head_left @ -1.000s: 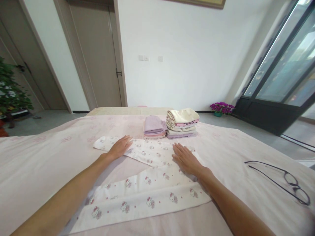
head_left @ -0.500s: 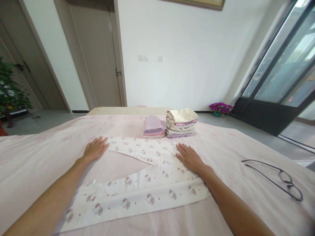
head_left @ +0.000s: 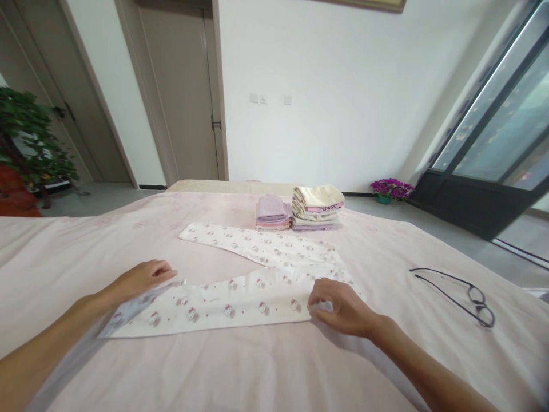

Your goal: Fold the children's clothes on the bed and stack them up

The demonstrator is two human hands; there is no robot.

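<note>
A pair of white trousers [head_left: 253, 306] printed with small pink and grey cat figures lies flat on the bed, both legs pointing left and spread apart. My right hand [head_left: 338, 307] is at the near edge by the wide right end, thumb and fingertips pinched on the fabric. My left hand [head_left: 150, 276] is over the lower part of the near leg, fingers curled and thumb stretched out, with no cloth visible in it. The far leg lies untouched beyond both hands.
Folded purple and pink cloths [head_left: 273, 212] are stacked beside a taller pile of folded clothes [head_left: 318, 207] beyond the trousers. Black-framed glasses [head_left: 476, 294] lie on the pink bedsheet [head_left: 240, 377] at right. A potted purple plant [head_left: 391, 189] stands on the floor.
Both hands have come off the far leg and moved nearer to me. Their flat fingers have curled, the right ones closing at the trousers' near edge. The view has shifted slightly.
</note>
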